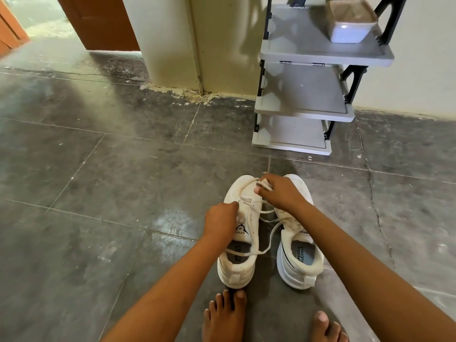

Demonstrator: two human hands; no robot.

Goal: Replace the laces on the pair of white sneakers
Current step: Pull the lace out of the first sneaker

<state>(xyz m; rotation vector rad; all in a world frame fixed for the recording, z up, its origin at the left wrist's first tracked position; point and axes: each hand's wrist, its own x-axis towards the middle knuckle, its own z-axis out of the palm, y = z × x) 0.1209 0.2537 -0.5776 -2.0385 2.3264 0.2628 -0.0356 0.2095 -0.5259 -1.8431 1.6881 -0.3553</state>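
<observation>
Ahead, floor (246, 159) between sneakers (237, 270) and rack (301, 90).

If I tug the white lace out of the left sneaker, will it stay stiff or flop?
Probably floppy: the lace sags in loose loops over the collar of the left sneaker. Likely very light, since the right hand lifts it with a fingertip pinch. Being threaded through the shoe, it may drag.

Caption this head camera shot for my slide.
A person's left hand and right hand grip the lace of one white sneaker, its mate alongside, on a grey tiled floor.
</observation>
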